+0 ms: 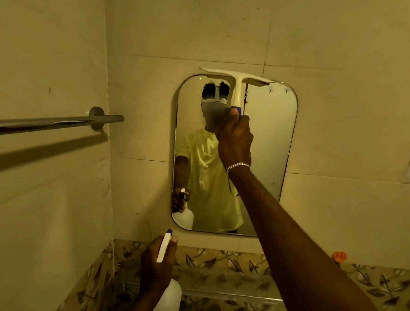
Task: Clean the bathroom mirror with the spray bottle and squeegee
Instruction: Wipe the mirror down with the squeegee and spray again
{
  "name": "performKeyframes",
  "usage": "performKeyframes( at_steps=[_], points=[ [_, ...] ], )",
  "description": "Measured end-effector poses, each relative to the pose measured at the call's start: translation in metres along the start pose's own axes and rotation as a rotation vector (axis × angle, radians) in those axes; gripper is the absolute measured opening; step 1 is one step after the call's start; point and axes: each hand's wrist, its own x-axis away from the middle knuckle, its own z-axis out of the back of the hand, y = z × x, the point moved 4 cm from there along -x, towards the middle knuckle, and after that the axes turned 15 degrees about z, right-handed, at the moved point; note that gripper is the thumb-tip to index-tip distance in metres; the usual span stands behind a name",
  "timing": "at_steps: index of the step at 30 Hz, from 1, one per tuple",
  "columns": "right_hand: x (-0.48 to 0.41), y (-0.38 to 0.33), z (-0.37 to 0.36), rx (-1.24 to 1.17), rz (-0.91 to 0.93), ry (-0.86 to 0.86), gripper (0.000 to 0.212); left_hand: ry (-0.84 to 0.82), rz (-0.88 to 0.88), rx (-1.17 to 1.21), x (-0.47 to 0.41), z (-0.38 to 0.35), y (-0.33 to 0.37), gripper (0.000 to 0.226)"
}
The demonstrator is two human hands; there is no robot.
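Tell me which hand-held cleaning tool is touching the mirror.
The cream T-shaped squeegee, gripped by the right hand, lies against the mirror's top edge; the white spray bottle hangs below the glass.

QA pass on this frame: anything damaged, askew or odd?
Mirror: dark chipped-looking spots along its top right edge. Squeegee blade overhangs the top edge onto the tile, left end tilted up. Nothing visibly spilled.

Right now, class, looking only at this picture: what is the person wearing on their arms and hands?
Both forearms are bare, with no sleeves or gloves in direct view. The right hand has a silvery chain bracelet around its wrist, with a thin loose strand hanging below it. The left hand shows no jewellery or watch. The mirror reflects a pale yellow short-sleeved shirt.
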Motion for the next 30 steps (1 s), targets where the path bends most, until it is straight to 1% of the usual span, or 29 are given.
performKeyframes(
  at_steps=[4, 8, 10, 13, 18, 20, 22, 24, 26, 28, 30],
  points=[
    [-0.012, 0.000, -0.019, 0.036, 0.009, 0.009, 0.045, 0.010, -0.027, -0.004, -0.006, 0.005, 0.001, 0.028],
    [-0.005, 0.007, -0.029, 0.099, 0.030, -0.016, 0.050, 0.027, -0.050, -0.018, -0.010, 0.008, 0.000, 0.031],
    [0.000, 0.014, -0.029, 0.103, 0.025, -0.019, 0.050, 0.028, -0.050, -0.023, -0.012, 0.008, -0.002, 0.029],
    [0.019, 0.032, -0.031, 0.104, 0.025, -0.043, 0.050, 0.014, -0.058, -0.019, -0.013, 0.008, -0.006, 0.016],
    [0.108, 0.085, -0.029, 0.096, -0.074, -0.095, 0.056, -0.015, -0.076, -0.043, -0.015, 0.007, -0.018, 0.002],
    [0.149, 0.103, -0.024, 0.092, -0.090, -0.104, 0.049, -0.016, -0.099, -0.054, -0.013, 0.010, -0.018, 0.005],
    [0.189, 0.119, -0.018, 0.082, -0.113, -0.122, 0.033, 0.003, -0.087, -0.050, -0.013, 0.013, -0.018, 0.007],
    [0.226, 0.133, -0.011, 0.118, -0.143, -0.132, 0.032, 0.022, -0.062, -0.061, -0.013, 0.015, -0.019, 0.003],
    [0.261, 0.149, -0.004, 0.162, -0.186, -0.151, 0.039, 0.041, -0.047, -0.054, -0.012, 0.019, -0.019, 0.009],
    [0.292, 0.166, 0.003, 0.204, -0.245, -0.174, 0.053, 0.046, -0.023, -0.044, -0.011, 0.022, -0.021, 0.016],
    [0.320, 0.184, 0.009, 0.239, -0.333, -0.200, 0.063, 0.043, 0.007, -0.041, -0.009, 0.025, -0.025, 0.010]
  ],
)
